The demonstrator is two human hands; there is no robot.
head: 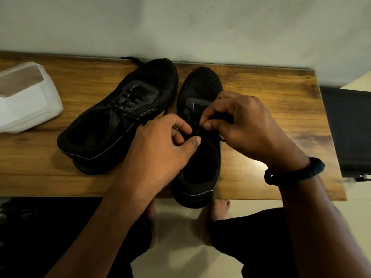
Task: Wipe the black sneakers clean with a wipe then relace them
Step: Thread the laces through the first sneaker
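Forearms reach up from 6 o'clock; the R wrist carries a dark wristband (pixel 294 171). Bare feet (pixel 219 209) show on pale floor below the table edge. Left hand (pixel 160 141) and right hand (pixel 247 125) meet at frame centre over the near sneaker (pixel 200 85), each pinching the black lace (pixel 197 131) betw. thumb and curled fingers (lace ends are hard to trace against the black upper). Near sneaker points toe to 12 o'clock, heel overhanging the front edge of the wooden table (pixel 271 91). Second sneaker (pixel 112 125), at 10 o'clock of the hands, lies laced, toe toward 1 o'clock, just beside the first. Wipes tub (pixel 26 97), translucent w/ white contents, sits at 9 o'clock. Pale wall (pixel 180 23) at 12 o'clock.
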